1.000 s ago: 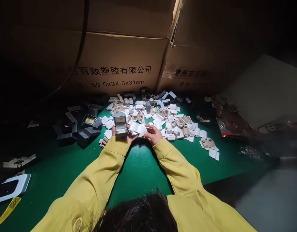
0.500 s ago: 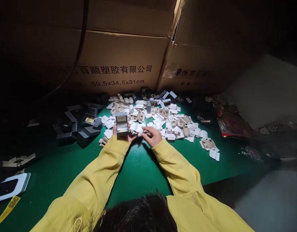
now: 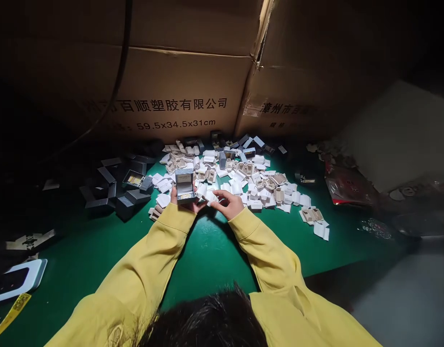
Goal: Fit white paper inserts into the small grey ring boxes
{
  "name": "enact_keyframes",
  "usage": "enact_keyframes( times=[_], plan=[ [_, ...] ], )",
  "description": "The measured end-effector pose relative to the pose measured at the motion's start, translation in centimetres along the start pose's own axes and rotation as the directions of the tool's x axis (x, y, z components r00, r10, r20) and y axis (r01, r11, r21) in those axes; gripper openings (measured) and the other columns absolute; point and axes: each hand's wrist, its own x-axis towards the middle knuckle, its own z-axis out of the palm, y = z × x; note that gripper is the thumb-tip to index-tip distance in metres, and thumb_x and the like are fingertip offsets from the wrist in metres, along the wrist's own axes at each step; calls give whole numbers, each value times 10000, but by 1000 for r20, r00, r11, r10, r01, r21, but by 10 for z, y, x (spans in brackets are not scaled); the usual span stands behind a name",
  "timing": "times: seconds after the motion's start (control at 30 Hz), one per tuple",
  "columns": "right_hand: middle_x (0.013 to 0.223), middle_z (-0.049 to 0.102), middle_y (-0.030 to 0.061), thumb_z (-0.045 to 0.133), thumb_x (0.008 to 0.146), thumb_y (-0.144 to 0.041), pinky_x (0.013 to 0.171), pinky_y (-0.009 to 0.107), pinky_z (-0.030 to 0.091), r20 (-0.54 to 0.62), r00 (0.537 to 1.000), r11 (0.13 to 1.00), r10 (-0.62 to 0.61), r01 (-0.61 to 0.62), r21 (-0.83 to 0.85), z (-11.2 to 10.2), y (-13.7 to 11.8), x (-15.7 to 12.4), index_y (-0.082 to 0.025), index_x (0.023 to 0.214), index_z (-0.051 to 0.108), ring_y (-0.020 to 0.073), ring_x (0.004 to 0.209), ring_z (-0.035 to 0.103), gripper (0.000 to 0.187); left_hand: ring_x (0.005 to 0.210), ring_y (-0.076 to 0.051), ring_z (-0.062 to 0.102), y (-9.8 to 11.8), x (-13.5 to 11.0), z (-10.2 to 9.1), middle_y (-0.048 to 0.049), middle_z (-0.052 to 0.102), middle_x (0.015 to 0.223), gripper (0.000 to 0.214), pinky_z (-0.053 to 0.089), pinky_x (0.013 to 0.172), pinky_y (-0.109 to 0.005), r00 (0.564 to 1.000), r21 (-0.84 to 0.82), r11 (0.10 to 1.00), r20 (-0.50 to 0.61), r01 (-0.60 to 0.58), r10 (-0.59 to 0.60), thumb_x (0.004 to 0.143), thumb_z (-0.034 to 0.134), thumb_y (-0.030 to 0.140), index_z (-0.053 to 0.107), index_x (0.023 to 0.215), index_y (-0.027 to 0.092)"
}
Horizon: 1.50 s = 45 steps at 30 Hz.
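Note:
My left hand (image 3: 184, 203) is closed around a small grey hinged box (image 3: 185, 184), held upright with its lid up and a pale insert showing inside. My right hand (image 3: 225, 202) is just to the right of it, fingers pinched on a small white paper piece (image 3: 209, 196) at the near edge of the pile. Both arms wear yellow sleeves. A heap of white papers and beige inserts (image 3: 251, 180) spreads over the green table (image 3: 207, 250) beyond my hands.
Dark grey boxes and lids (image 3: 124, 185) lie to the left of the pile. Large cardboard cartons (image 3: 178, 91) wall off the back. A phone on a white tray (image 3: 16, 282) sits at the near left. Red packaging (image 3: 346, 185) lies at the right.
My left hand has shifted the grey box slightly right and nearer my right hand. My right hand has drawn in from the pile and closed on a white paper piece.

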Motion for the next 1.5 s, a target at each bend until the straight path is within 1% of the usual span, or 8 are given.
enact_keyframes(
  times=[0.13,0.37,0.6,0.7,0.87,1.1,1.37,1.5],
  plan=[
    [989,741,82,780,738,-444,793,361,580,-46,994,988,-99,93,-120,-2,-1,0,-234,1107,731,222,911,678,427,809,-251,693,-3,-6,4,-67,729,825,565,517,911,-538,998,32,999,60,3,-5,984,289,574,641,1164,170],
    [919,734,59,762,713,-322,778,368,570,-32,981,941,-189,172,-292,1,0,2,-237,1138,716,208,777,641,435,790,-233,703,-12,-4,2,-88,734,870,543,556,833,-443,998,65,998,67,2,-6,1010,249,495,646,1140,148],
    [999,724,111,667,741,-279,905,447,524,-50,952,884,-301,259,-390,5,3,2,-183,1154,696,279,946,595,426,822,-249,714,-12,5,-6,-93,737,856,532,554,864,-457,995,77,996,76,51,-57,994,286,514,651,1136,155],
    [1078,713,118,628,776,-282,959,494,492,-55,938,867,-342,293,-404,2,4,3,-182,1200,673,294,1016,575,438,873,-245,718,-14,5,-6,-96,745,906,506,559,864,-448,992,52,997,104,60,-65,997,289,497,653,1126,169],
    [1225,681,132,551,833,-258,997,484,486,1,909,862,-416,395,-318,0,4,4,-190,1251,646,280,1113,603,433,810,-260,724,-20,5,1,-101,749,861,473,576,803,-468,998,96,993,2,67,-68,985,315,485,659,1038,164],
    [1119,733,86,658,780,-262,918,458,528,-13,941,894,-339,318,-316,-5,-1,4,-240,1278,658,263,976,603,498,760,-271,723,-20,4,6,-106,744,824,546,573,776,-496,993,117,987,-45,115,-110,980,268,521,671,990,153],
    [1066,749,58,712,736,-247,825,379,560,-2,969,923,-249,236,-303,-4,-6,2,-253,1243,694,222,854,596,508,756,-245,707,-30,-2,9,-103,737,838,484,577,774,-447,998,61,997,-46,-36,39,991,311,464,663,1051,137],
    [864,738,44,722,717,-222,784,361,573,-22,980,944,-197,184,-274,-4,-9,1,-232,1254,691,196,741,601,539,785,-243,717,-31,0,8,-101,748,851,449,588,769,-433,999,46,998,-14,-38,38,978,346,463,655,1061,148]
  ],
)
